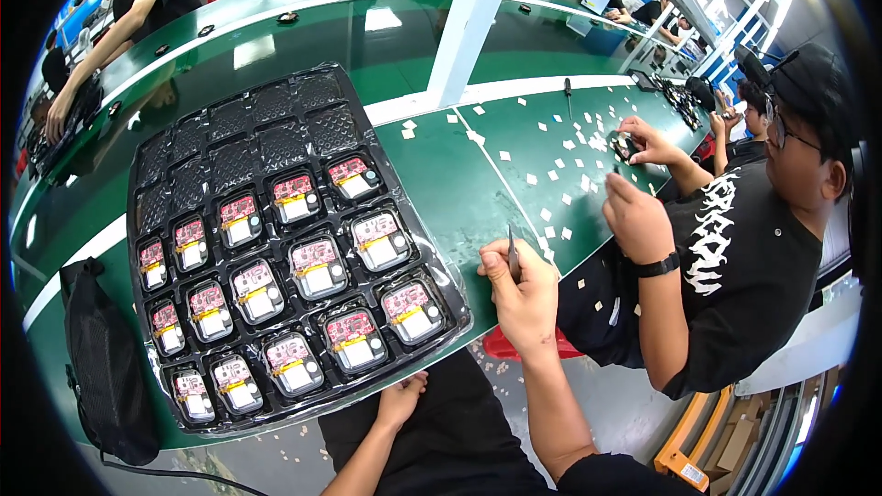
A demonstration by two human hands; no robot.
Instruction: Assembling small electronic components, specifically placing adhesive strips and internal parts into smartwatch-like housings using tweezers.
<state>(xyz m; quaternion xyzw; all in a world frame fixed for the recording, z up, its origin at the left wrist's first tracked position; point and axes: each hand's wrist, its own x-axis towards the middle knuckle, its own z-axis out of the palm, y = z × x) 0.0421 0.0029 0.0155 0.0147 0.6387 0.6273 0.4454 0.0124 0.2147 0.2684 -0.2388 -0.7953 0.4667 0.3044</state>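
Observation:
My right hand is closed around a pair of slim pointed metal tweezers, tips up, just right of the tray. Low by my lap, below the tray's near edge, my left hand has its fingers curled in; whether anything is in them is hidden. Before me lies a large black plastic tray with moulded pockets. Its nearer pockets hold several device units, such as one unit with a red circuit board, a white block and yellow tape. Textured pockets at the tray's far end hold no units.
Small pale squares lie scattered over the green bench at right, with a screwdriver beyond. A co-worker handles a small dark part there. A black bag lies left of the tray. A white post rises behind.

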